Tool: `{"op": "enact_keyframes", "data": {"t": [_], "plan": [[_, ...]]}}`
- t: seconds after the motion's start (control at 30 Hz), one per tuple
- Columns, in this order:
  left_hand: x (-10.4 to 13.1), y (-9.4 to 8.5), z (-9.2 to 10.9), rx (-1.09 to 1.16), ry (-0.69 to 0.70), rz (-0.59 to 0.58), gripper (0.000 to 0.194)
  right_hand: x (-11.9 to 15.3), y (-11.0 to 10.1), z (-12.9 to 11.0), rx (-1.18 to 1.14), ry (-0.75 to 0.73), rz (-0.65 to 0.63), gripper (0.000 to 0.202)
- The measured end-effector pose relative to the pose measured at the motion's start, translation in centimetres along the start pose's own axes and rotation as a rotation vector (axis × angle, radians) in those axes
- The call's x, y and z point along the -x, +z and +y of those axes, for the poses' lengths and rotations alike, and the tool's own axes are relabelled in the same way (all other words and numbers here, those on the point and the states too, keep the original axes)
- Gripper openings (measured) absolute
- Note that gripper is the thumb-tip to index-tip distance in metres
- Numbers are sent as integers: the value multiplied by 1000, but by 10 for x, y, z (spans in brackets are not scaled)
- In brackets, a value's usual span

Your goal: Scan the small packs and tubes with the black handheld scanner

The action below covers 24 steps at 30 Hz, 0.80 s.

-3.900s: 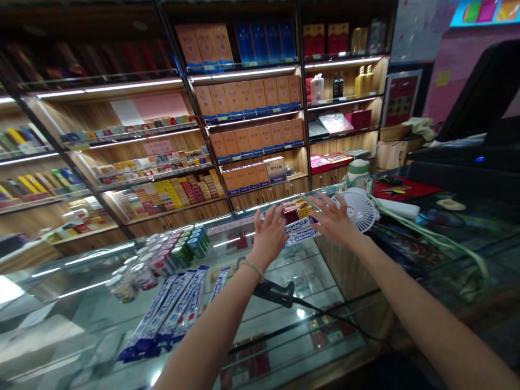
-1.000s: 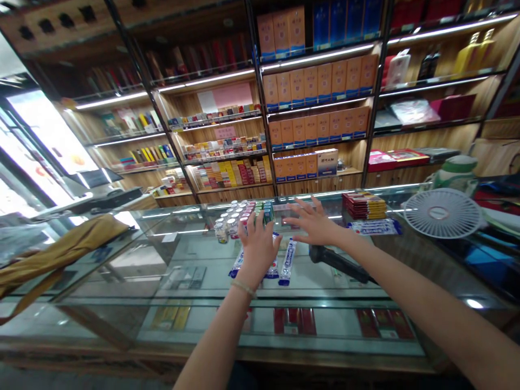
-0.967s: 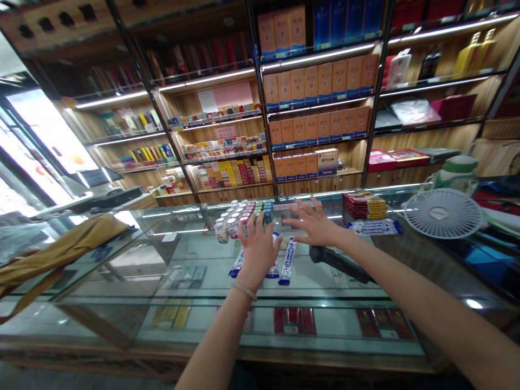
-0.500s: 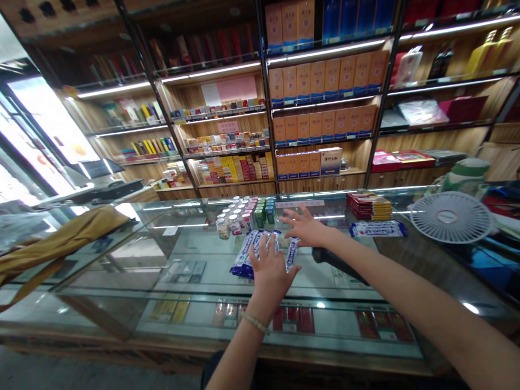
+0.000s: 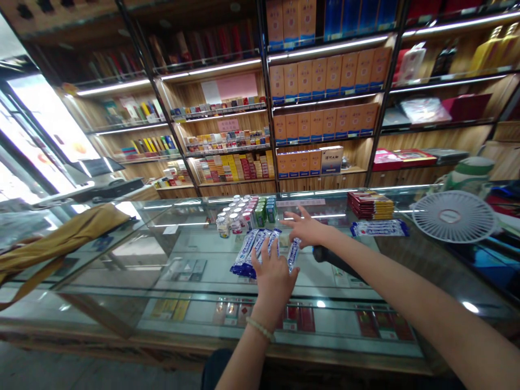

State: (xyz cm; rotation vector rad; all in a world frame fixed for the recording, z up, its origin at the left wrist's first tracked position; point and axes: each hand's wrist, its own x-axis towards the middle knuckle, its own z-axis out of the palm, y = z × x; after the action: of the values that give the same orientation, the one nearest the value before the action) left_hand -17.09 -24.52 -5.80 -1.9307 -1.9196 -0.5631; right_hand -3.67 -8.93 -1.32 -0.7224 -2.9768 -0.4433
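Note:
Several blue-and-white wrapped bars (image 5: 246, 250) lie side by side on the glass counter (image 5: 195, 244). My left hand (image 5: 273, 271), with a beaded bracelet on the wrist, rests over the right side of this row, fingers spread. A single matching bar (image 5: 293, 253) lies slightly apart, between my two hands. Reaching in from the right, my right hand (image 5: 306, 228) has its fingers apart near that bar's upper end; whether it touches the bar is unclear. Behind the row stand small white-capped bottles (image 5: 234, 222) and green packs (image 5: 260, 214).
A black-handled object (image 5: 325, 255) lies under my right forearm. Farther right are stacked red-and-yellow packs (image 5: 369, 206), more blue-and-white bars (image 5: 379, 228) and a white round fan grille (image 5: 450, 216). Mustard cloth (image 5: 69, 233) lies at left. Shelves of boxes (image 5: 333, 76) stand behind.
My left hand has shifted very slightly right. My right hand has barely moved, its fingers still spread. The single bar sits slightly farther right in view.

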Motion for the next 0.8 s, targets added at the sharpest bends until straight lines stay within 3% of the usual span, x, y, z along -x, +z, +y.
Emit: {"op": "enact_keyframes", "data": {"t": [0.43, 0.8], "plan": [[-7, -7, 3, 25, -3, -42, 11, 1, -12, 16, -30, 36, -61, 13], [-52, -33, -15, 12, -18, 39, 9, 36, -26, 44, -153, 224, 178, 10]]}}
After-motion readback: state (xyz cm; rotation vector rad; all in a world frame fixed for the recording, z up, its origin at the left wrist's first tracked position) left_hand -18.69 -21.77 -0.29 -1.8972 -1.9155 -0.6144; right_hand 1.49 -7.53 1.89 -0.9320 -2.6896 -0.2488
